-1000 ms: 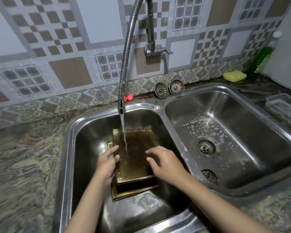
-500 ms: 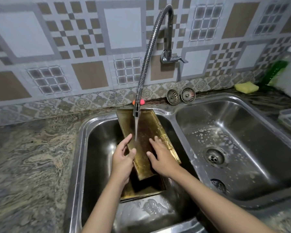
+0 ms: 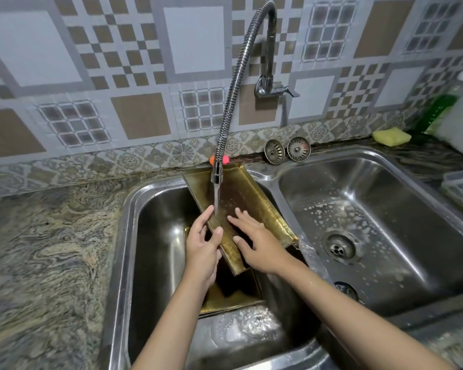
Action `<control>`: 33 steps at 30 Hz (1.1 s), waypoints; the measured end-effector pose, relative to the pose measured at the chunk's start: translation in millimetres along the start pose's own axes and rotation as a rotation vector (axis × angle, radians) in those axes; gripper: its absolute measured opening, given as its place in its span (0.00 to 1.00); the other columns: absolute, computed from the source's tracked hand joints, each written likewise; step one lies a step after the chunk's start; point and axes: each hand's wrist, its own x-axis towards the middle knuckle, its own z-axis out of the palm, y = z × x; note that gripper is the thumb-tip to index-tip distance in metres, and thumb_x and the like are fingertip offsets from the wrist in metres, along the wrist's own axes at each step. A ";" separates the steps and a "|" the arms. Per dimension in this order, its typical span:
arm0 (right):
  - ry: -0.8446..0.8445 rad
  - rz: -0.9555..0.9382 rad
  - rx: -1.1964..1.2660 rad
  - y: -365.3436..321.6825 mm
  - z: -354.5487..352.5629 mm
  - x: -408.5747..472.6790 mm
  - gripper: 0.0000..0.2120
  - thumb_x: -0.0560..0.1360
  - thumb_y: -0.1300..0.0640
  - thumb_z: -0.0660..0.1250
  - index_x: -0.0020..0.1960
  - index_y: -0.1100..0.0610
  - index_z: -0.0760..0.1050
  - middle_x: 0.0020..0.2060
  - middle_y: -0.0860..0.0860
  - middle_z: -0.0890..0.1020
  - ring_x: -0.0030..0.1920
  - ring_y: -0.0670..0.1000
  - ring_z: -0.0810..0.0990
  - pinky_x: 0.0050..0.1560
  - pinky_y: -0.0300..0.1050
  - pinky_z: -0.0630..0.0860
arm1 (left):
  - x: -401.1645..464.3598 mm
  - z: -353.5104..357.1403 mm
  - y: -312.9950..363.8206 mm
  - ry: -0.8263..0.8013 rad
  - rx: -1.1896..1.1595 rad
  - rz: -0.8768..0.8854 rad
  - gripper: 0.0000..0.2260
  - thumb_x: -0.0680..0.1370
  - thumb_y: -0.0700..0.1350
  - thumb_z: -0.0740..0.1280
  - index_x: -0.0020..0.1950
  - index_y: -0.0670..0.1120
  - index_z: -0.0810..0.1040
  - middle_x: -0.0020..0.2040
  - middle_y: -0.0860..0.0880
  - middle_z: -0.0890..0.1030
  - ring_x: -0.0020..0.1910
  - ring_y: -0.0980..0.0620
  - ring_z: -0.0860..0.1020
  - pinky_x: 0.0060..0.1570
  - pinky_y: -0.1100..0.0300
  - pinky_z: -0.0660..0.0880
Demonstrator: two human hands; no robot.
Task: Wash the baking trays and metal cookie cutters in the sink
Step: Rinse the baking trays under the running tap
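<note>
Water (image 3: pixel 216 198) runs from the flexible coiled steel tap hose (image 3: pixel 235 84) onto a rectangular brass-coloured metal baking tray (image 3: pixel 249 198), which is tilted up out of the left basin of the stainless double sink (image 3: pixel 123 236), its far end leaning on the back rim. The left hand (image 3: pixel 202 249) grasps the tray's left wall, thumb over the edge and fingers behind it. The right hand (image 3: pixel 257 244) lies flat inside the tray, fingers straight and spread (gripping nothing). A second brass-coloured tray (image 3: pixel 230 297) lies flat on the basin floor beneath. Soap flecks dot the right basin. Two round metal drain strainers (image 3: pixel 286 150) lean on the patterned tile wall; a yellow sponge (image 3: pixel 390 136) sits on the counter further right.
</note>
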 end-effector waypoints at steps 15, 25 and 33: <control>0.030 0.226 -0.380 8.7 -18.8 56.9 0.31 0.81 0.41 0.51 0.78 0.55 0.50 0.78 0.54 0.47 0.78 0.53 0.45 0.75 0.58 0.47 | -3.4 -13.5 14.5 0.035 0.021 -0.067 0.18 0.79 0.34 0.60 0.63 0.52 0.76 0.61 0.47 0.79 0.56 0.57 0.77 0.66 0.54 0.68; -0.083 0.165 -0.486 -5.5 -10.1 69.9 0.28 0.81 0.42 0.49 0.77 0.54 0.53 0.78 0.52 0.48 0.78 0.55 0.46 0.74 0.63 0.44 | -10.1 -29.0 1.3 0.095 -0.052 -0.109 0.16 0.78 0.29 0.59 0.60 0.44 0.77 0.54 0.37 0.81 0.57 0.42 0.78 0.64 0.47 0.70; -0.307 -0.251 -0.460 -29.2 5.9 30.6 0.27 0.81 0.42 0.50 0.78 0.46 0.47 0.78 0.46 0.45 0.77 0.49 0.41 0.73 0.54 0.39 | 4.1 -45.6 9.5 0.192 -0.112 -0.070 0.16 0.78 0.29 0.59 0.55 0.47 0.78 0.56 0.41 0.79 0.61 0.44 0.75 0.69 0.44 0.65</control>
